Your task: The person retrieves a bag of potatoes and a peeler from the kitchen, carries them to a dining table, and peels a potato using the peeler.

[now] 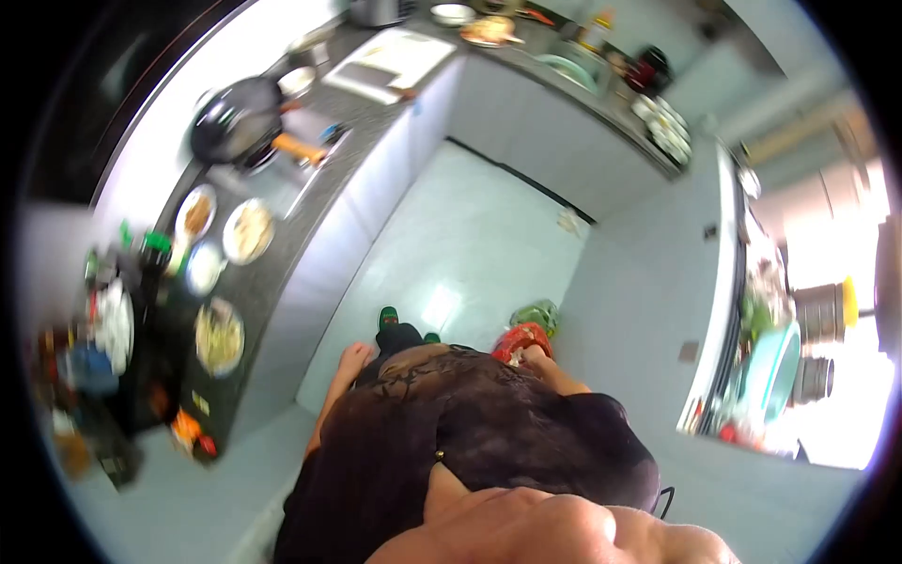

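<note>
My left hand (355,357) hangs low beside my dark clothing, apart from the counter. Its fingers are blurred and partly turned away, and I see nothing in it. My right hand (536,355) is down at my other side, its fingers curled at a red plastic bag (520,338). Just beyond the red bag is a green bag (537,314), close to the wall. My body partly hides the red bag, and its contents cannot be made out.
On the left counter sit a black wok (240,127) with a wooden handle, a plate of pale food (249,231) and a plate of greenish food (219,338). A white cutting board (390,61) lies near the corner. A turquoise basin (775,371) stands on the right-hand ledge.
</note>
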`<move>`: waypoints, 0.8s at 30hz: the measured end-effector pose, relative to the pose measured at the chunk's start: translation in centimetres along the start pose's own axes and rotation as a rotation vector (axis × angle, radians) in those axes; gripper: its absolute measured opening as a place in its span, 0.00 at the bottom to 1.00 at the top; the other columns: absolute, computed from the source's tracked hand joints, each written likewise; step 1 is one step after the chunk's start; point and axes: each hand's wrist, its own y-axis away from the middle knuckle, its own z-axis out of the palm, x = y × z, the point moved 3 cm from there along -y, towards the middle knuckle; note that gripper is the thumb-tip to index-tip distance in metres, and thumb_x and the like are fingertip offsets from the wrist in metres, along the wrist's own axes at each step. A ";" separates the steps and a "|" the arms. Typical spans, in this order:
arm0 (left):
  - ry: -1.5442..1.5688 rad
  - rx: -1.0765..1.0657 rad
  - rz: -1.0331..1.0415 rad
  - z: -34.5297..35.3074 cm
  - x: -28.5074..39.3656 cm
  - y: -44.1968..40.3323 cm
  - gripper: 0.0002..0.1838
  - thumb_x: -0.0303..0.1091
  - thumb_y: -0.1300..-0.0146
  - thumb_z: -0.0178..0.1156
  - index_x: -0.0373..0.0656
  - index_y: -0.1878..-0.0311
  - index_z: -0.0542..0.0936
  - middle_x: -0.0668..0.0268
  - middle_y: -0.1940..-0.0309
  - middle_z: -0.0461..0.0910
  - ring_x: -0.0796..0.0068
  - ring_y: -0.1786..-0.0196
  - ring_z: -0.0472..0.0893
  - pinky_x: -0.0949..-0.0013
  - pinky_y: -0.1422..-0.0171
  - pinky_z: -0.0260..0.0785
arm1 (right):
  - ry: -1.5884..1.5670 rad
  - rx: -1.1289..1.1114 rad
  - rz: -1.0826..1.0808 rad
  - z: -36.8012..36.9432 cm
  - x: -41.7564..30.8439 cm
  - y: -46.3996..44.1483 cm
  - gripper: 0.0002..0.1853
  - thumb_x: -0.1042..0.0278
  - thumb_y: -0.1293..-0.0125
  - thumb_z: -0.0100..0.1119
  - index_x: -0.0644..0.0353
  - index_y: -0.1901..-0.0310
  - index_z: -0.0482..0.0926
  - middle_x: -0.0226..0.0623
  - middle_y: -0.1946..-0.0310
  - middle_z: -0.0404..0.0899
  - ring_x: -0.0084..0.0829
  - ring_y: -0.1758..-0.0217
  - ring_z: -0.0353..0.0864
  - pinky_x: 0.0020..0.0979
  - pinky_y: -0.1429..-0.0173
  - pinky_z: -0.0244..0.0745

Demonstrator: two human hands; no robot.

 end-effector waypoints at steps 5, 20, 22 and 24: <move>-0.044 -0.202 -0.163 0.2 -4.2 -4.8 0.14 0.41 0.35 0.55 0.40 0.67 0.80 0.67 0.78 0.78 0.76 0.75 0.75 0.72 0.70 0.67 | -1.220 0.124 0.056 3.4 1.3 0.2 0.10 0.67 0.39 0.55 0.63 0.73 0.82 0.42 0.76 0.83 0.33 0.80 0.82 0.36 0.80 0.73; -0.231 -0.555 -0.474 -1.4 -1.8 -29.5 0.11 0.39 0.35 0.53 0.42 0.62 0.79 0.67 0.75 0.79 0.69 0.75 0.77 0.68 0.71 0.69 | -1.317 0.388 0.334 -5.0 -7.7 9.5 0.07 0.71 0.38 0.52 0.62 0.69 0.78 0.37 0.78 0.81 0.31 0.80 0.82 0.28 0.80 0.78; -0.225 -0.521 -0.522 -1.5 -0.6 -33.0 0.11 0.39 0.34 0.52 0.42 0.62 0.78 0.67 0.74 0.79 0.68 0.75 0.77 0.67 0.71 0.70 | -1.455 0.452 0.383 -5.2 -8.1 10.5 0.07 0.69 0.38 0.52 0.61 0.69 0.78 0.37 0.79 0.81 0.31 0.81 0.82 0.30 0.79 0.78; -0.188 -0.464 -0.558 -1.0 1.3 -36.5 0.11 0.38 0.34 0.52 0.42 0.61 0.78 0.66 0.74 0.79 0.67 0.75 0.77 0.66 0.71 0.70 | -1.504 0.502 0.416 -3.9 -7.0 10.0 0.08 0.69 0.38 0.52 0.61 0.70 0.78 0.37 0.79 0.80 0.30 0.81 0.81 0.31 0.79 0.78</move>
